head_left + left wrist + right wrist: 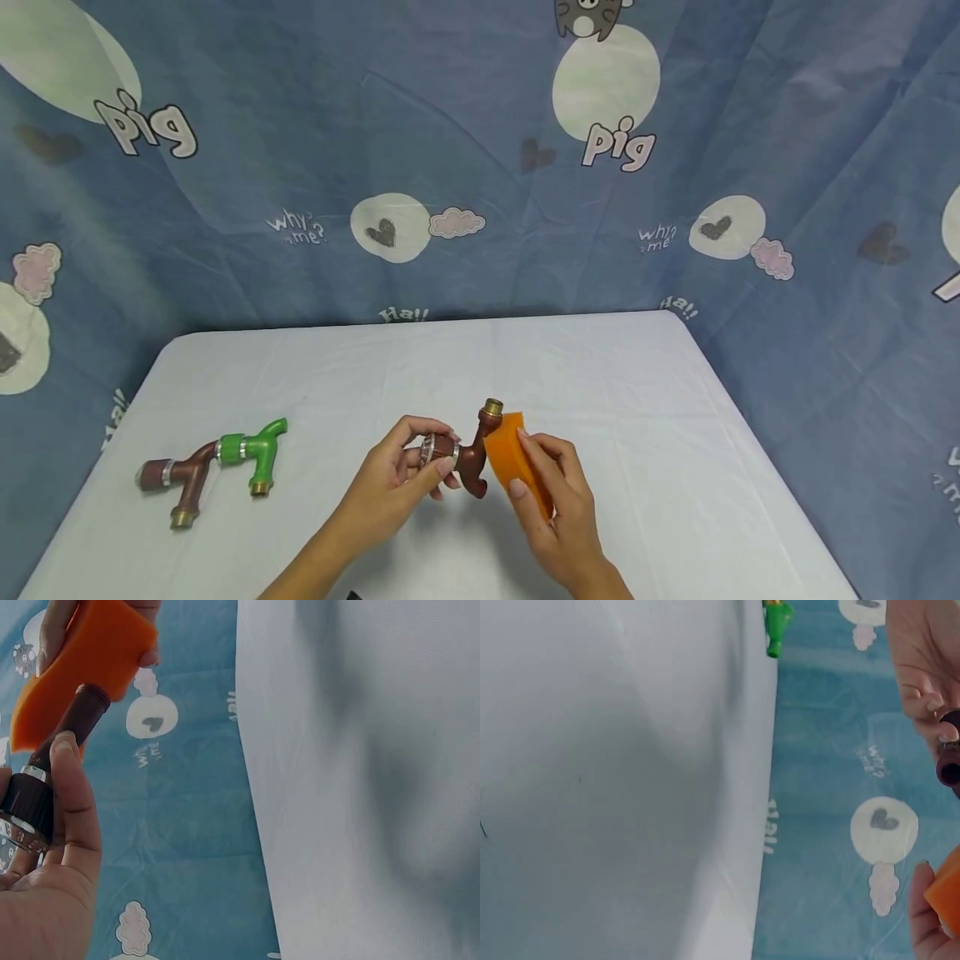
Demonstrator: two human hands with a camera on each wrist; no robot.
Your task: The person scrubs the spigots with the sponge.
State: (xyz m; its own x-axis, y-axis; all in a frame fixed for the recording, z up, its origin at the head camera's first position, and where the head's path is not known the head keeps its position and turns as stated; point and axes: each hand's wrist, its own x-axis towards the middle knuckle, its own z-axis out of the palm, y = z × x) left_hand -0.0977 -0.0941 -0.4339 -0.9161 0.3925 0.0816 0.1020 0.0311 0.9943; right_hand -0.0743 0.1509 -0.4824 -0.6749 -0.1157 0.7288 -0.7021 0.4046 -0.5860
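Note:
My left hand point(386, 492) grips a brown faucet point(471, 458) by its ribbed knob, fingers and thumb curled round it. The faucet's brass threaded end points up and its spout hangs down. In my right hand point(562, 508) a bent orange sponge point(510, 458) is pinched between thumb and fingers, right at the faucet's body. The left wrist view shows the sponge point(97, 656) behind the spout point(86, 709). At its right edge, the right wrist view catches the spout opening point(950, 774) and part of the sponge point(949, 896).
On the left of the white table point(675, 433) lie a second brown faucet point(197, 475) and a green faucet point(264, 454), close together. A blue printed cloth point(465, 150) hangs behind the table. A small dark tip point(354, 596) shows at the bottom edge.

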